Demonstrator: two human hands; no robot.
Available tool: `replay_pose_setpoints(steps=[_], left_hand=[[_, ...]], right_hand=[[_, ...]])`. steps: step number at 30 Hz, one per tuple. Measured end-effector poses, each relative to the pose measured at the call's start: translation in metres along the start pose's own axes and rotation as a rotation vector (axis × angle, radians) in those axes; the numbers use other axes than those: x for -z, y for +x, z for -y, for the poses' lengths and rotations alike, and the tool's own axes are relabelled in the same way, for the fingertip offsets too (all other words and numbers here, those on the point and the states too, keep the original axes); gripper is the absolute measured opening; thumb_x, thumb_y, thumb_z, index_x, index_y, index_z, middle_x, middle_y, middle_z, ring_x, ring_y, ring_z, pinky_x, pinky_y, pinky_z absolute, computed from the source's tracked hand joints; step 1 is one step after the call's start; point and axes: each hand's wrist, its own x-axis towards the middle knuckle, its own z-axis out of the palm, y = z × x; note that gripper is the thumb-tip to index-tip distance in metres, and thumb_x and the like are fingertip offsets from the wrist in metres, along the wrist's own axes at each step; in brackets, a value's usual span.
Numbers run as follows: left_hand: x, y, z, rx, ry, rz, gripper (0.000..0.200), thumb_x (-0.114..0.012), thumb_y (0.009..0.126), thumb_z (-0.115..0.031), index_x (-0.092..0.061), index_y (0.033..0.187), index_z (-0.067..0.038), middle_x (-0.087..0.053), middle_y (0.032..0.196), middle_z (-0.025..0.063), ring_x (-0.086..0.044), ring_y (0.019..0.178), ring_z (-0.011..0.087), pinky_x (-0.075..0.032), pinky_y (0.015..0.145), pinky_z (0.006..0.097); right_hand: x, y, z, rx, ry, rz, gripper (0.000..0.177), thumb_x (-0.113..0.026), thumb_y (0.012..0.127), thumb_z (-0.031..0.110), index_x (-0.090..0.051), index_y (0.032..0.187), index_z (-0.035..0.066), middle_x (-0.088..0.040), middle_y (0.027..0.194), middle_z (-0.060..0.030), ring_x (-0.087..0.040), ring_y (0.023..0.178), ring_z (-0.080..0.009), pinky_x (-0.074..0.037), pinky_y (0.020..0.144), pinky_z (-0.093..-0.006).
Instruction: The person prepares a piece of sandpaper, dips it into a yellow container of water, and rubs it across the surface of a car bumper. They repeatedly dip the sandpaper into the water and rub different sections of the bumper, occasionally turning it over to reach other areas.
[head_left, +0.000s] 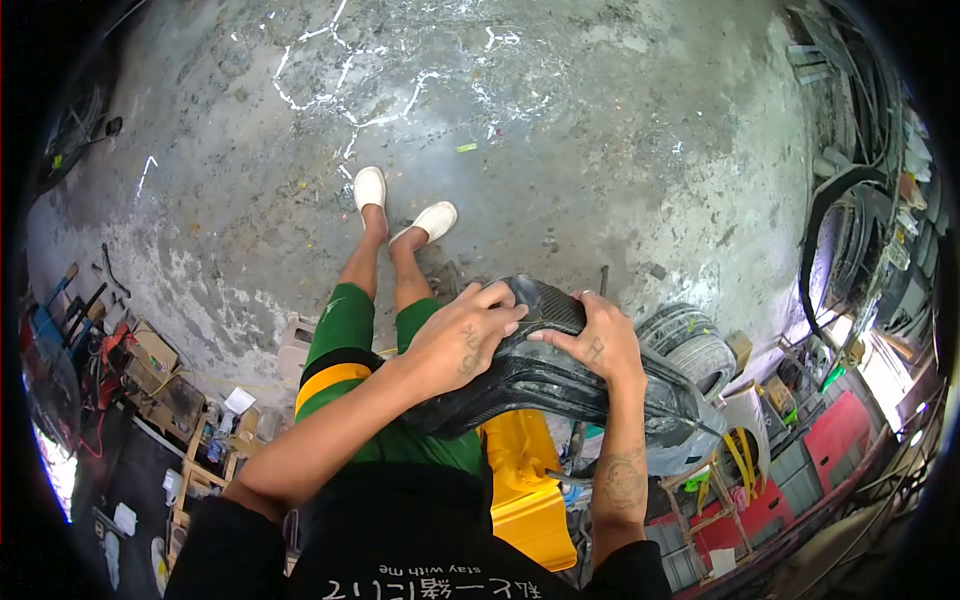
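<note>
A large black moulded part [540,385] with a carbon-like weave lies across my lap area, its greyish far end reaching to the right. My left hand [475,335] rests on its upper edge, fingers bent near the top and possibly pinching something small that I cannot make out. On the other side of the dark, woven-patterned top piece, my right hand [600,340] grips the edge, thumb on the near face and fingers over the back. A yellow panel [530,490] shows beneath the black part.
Stacked tyres [690,345] stand to the right, with hoses and a black curved strip [815,230] beyond. Red panels [840,440] lie lower right. A wooden shelf [190,460] with bottles and cardboard is at the left. White marks cross the concrete floor [600,150].
</note>
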Motion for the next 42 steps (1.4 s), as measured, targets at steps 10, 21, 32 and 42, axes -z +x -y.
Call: replay_pose_setpoints(steps=[10, 21, 32, 42], left_hand=[[0.003, 0.029, 0.003, -0.108, 0.113, 0.059, 0.017, -0.059, 0.090, -0.001, -0.069, 0.104, 0.000, -0.057, 0.100, 0.0133, -0.059, 0.097, 0.0328, -0.045, 0.087, 0.0420], [0.001, 0.059, 0.009, -0.094, 0.149, 0.169, 0.023, -0.058, 0.086, 0.004, -0.067, 0.108, 0.003, -0.055, 0.098, 0.0150, -0.060, 0.095, 0.0340, -0.047, 0.081, 0.0405], [-0.024, 0.076, 0.034, -0.091, 0.196, 0.147, 0.020, -0.059, 0.091, -0.001, -0.068, 0.109, 0.001, -0.057, 0.099, 0.0157, -0.061, 0.096, 0.0344, -0.047, 0.084, 0.0415], [-0.028, 0.097, 0.052, -0.049, 0.286, 0.268, 0.021, -0.060, 0.095, -0.012, -0.069, 0.107, 0.002, -0.058, 0.098, 0.0149, -0.061, 0.094, 0.0348, -0.047, 0.085, 0.0401]], right_hand=[[-0.006, -0.003, -0.008, 0.026, 0.014, -0.060, 0.084, -0.081, 0.062, 0.068, -0.066, 0.105, -0.003, -0.071, 0.099, -0.0229, -0.068, 0.096, -0.0392, -0.055, 0.083, -0.0445], [-0.008, -0.003, -0.011, 0.069, 0.048, -0.106, 0.089, -0.073, 0.063, 0.077, -0.065, 0.101, -0.003, -0.071, 0.096, -0.0241, -0.069, 0.094, -0.0406, -0.054, 0.084, -0.0463], [-0.011, -0.002, -0.011, 0.063, 0.057, -0.080, 0.091, -0.071, 0.064, 0.078, -0.064, 0.104, -0.004, -0.070, 0.098, -0.0253, -0.068, 0.095, -0.0408, -0.054, 0.083, -0.0461], [-0.009, -0.002, -0.010, 0.062, 0.002, -0.097, 0.088, -0.073, 0.064, 0.076, -0.066, 0.105, -0.002, -0.070, 0.098, -0.0228, -0.069, 0.093, -0.0399, -0.055, 0.082, -0.0456]])
